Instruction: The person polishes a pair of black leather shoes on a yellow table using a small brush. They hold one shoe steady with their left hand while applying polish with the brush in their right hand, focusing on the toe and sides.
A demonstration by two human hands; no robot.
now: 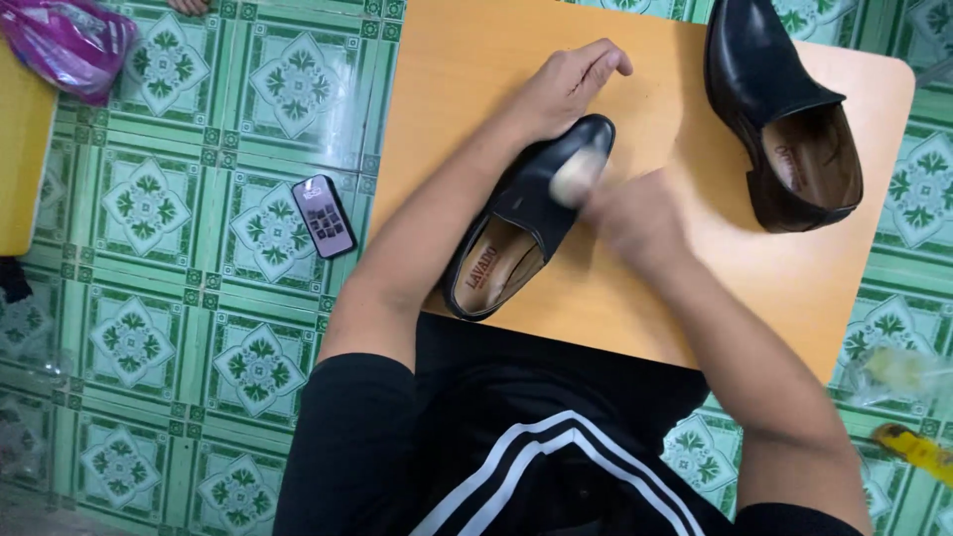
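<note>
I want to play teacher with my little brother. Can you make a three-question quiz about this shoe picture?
1. True or false: both black shoes sit on the wooden table.
2. What lies on the green tiled floor left of the table? A) a phone B) a spoon C) a book
3. Which hand rests by the toe of the near shoe?

Key:
1. True; the far shoe lies at the table's right end.
2. A, the phone.
3. The left hand; the blurred right hand holds something pale against the shoe.
</note>
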